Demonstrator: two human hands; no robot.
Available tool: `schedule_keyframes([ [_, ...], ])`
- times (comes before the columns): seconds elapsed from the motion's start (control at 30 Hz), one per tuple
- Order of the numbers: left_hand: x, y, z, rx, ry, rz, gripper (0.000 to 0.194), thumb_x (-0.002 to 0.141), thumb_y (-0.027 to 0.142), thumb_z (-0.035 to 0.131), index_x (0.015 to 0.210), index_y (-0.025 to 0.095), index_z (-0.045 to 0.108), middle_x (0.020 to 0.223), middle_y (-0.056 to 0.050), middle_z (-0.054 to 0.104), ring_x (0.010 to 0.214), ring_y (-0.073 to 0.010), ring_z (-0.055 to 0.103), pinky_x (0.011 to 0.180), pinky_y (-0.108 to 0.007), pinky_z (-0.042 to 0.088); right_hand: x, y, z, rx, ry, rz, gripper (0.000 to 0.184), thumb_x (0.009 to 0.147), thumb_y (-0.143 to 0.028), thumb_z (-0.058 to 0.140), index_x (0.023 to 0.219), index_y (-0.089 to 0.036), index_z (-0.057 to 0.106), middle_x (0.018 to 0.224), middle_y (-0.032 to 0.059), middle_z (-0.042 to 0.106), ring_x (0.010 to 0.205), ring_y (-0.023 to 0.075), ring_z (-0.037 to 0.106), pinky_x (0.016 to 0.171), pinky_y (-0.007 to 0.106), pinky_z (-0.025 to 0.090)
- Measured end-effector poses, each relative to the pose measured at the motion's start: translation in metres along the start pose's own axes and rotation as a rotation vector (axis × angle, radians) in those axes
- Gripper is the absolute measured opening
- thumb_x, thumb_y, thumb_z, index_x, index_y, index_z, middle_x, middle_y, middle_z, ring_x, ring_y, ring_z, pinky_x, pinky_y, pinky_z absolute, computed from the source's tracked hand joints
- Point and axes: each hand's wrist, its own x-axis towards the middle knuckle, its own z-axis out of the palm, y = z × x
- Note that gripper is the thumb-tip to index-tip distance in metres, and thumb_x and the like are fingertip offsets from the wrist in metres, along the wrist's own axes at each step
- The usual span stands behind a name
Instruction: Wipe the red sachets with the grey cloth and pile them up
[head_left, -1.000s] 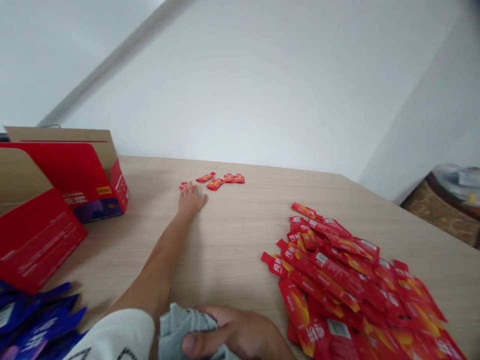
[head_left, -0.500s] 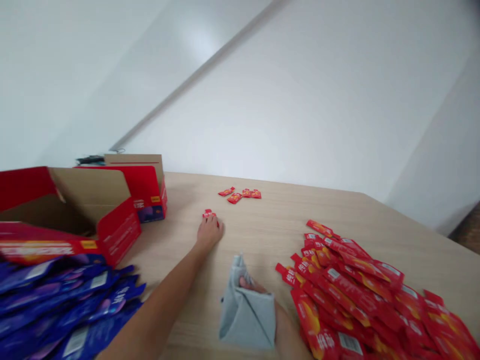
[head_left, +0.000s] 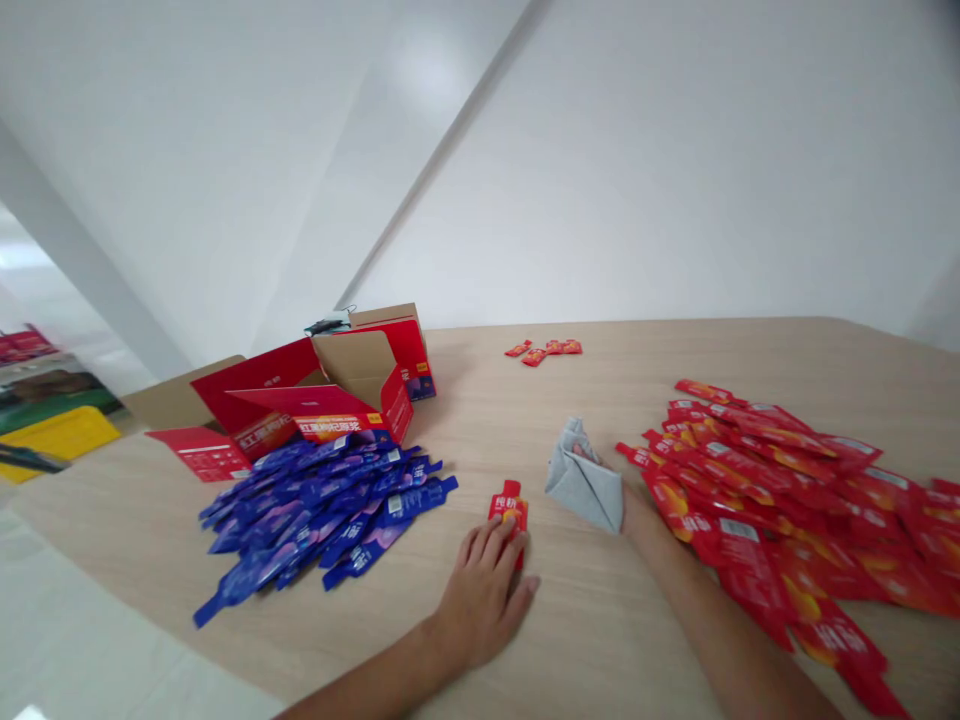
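My left hand (head_left: 484,590) lies flat over a red pouch (head_left: 508,503) on the table, fingers stretched out on its lower part and thumb apart. The pouch's spouted top and white lettering show beyond the fingertips. To the right, a folded grey cloth (head_left: 589,490) is gripped by my right hand (head_left: 628,505), most of which the cloth hides. Beside that hand spreads a heap of red pouches (head_left: 750,470). A pile of blue pouches (head_left: 322,505) lies to the left of my left hand.
An open red carton (head_left: 352,390) with raised flaps stands behind the blue pile. Another red box (head_left: 409,345) is behind it. Several red pouches (head_left: 535,357) lie far back on the wooden table (head_left: 465,430). A yellow object (head_left: 64,440) shows beyond the left edge.
The view has swung left and drawn back. My left hand has come nearer to me, with the red pouch under its fingers. The cloth stays in my right hand, farther forward than before.
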Motion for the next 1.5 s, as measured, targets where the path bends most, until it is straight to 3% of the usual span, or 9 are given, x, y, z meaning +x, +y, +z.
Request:
schedule_keyframes([
  [0.1, -0.038, 0.006, -0.022, 0.020, -0.051, 0.130, 0.064, 0.102, 0.048, 0.047, 0.159, 0.025, 0.032, 0.162, -0.007, 0.038, 0.150, -0.0261, 0.034, 0.120, -0.045, 0.035, -0.003, 0.006, 0.004, 0.037, -0.015, 0.074, 0.033, 0.085, -0.051, 0.072, 0.101, -0.023, 0.070, 0.083, 0.0046, 0.072, 0.071, 0.0237, 0.070, 0.067, 0.040, 0.059],
  [0.23, -0.060, 0.008, -0.045, 0.053, -0.144, 0.284, 0.074, 0.101, 0.050, 0.047, 0.163, 0.020, 0.021, 0.168, -0.007, 0.023, 0.154, -0.0288, 0.025, 0.121, -0.042, 0.033, -0.006, 0.014, 0.009, 0.069, 0.055, 0.088, 0.037, 0.081, -0.052, 0.074, 0.105, -0.025, 0.068, 0.087, 0.0043, 0.074, 0.073, 0.0230, 0.071, 0.069, 0.037, 0.057],
  [0.63, -0.057, 0.015, -0.050, 0.046, -0.194, 0.373, 0.067, 0.103, 0.056, 0.038, 0.151, 0.011, 0.046, 0.155, -0.017, 0.045, 0.141, -0.0319, 0.048, 0.112, -0.042, 0.041, -0.014, 0.029, 0.011, -0.231, 0.194, -0.060, 0.046, 0.082, -0.059, 0.072, 0.106, -0.019, 0.067, 0.086, 0.0013, 0.070, 0.072, 0.0173, 0.062, 0.066, 0.027, 0.048],
  [0.87, -0.060, 0.014, -0.040, 0.112, -0.103, 0.426, 0.067, 0.100, 0.060, 0.044, 0.139, 0.008, 0.059, 0.150, -0.021, 0.051, 0.140, -0.0327, 0.050, 0.109, -0.042, 0.046, -0.024, 0.024, 0.024, -0.605, 0.203, -0.254, 0.037, 0.089, -0.048, 0.070, 0.115, -0.021, 0.070, 0.111, 0.0062, 0.071, 0.104, 0.0248, 0.064, 0.096, 0.039, 0.047],
  [0.97, -0.061, 0.011, -0.041, 0.098, -0.049, 0.437, 0.068, 0.097, 0.063, 0.048, 0.129, 0.005, 0.065, 0.145, -0.026, 0.054, 0.136, -0.0356, 0.054, 0.107, -0.043, 0.046, -0.031, 0.019, 0.028, -0.885, 0.136, -0.438, 0.030, 0.093, -0.043, 0.065, 0.116, -0.023, 0.067, 0.113, 0.0072, 0.071, 0.106, 0.0248, 0.065, 0.097, 0.040, 0.048],
  [1.13, -0.068, 0.007, -0.044, 0.091, -0.055, 0.396, 0.075, 0.093, 0.070, 0.052, 0.126, 0.005, 0.066, 0.134, -0.026, 0.062, 0.127, -0.0357, 0.061, 0.105, -0.042, 0.045, -0.049, 0.010, 0.044, -1.005, -0.023, -0.530, 0.031, 0.089, -0.033, 0.069, 0.117, -0.025, 0.059, 0.111, 0.0063, 0.070, 0.102, 0.0233, 0.068, 0.091, 0.037, 0.054],
  [1.23, -0.073, 0.005, -0.043, 0.101, -0.079, 0.419, 0.091, 0.088, 0.082, 0.044, 0.129, 0.003, 0.064, 0.132, -0.029, 0.063, 0.125, -0.0384, 0.062, 0.105, -0.045, 0.043, -0.067, 0.008, 0.062, -1.049, -0.304, -0.492, 0.030, 0.090, -0.028, 0.066, 0.119, -0.024, 0.057, 0.114, 0.0071, 0.069, 0.108, 0.0231, 0.066, 0.093, 0.036, 0.053],
  [1.33, -0.078, 0.004, -0.038, 0.121, -0.103, 0.484, 0.085, 0.091, 0.076, 0.046, 0.126, 0.001, 0.066, 0.126, -0.029, 0.067, 0.118, -0.0403, 0.065, 0.106, -0.050, 0.039, -0.083, 0.014, 0.079, -1.165, -0.582, -0.409, 0.032, 0.092, -0.028, 0.066, 0.122, -0.023, 0.058, 0.119, 0.0073, 0.068, 0.112, 0.0230, 0.065, 0.092, 0.034, 0.053],
  [1.5, -0.079, 0.003, -0.031, 0.130, -0.151, 0.521, 0.097, 0.086, 0.081, 0.048, 0.133, -0.003, 0.060, 0.128, -0.035, 0.062, 0.118, -0.0452, 0.064, 0.104, -0.053, 0.037, -0.066, 0.026, 0.086, -1.336, -0.631, -0.368, 0.033, 0.094, -0.031, 0.068, 0.124, -0.022, 0.058, 0.126, 0.0080, 0.064, 0.113, 0.0232, 0.064, 0.089, 0.033, 0.053],
])
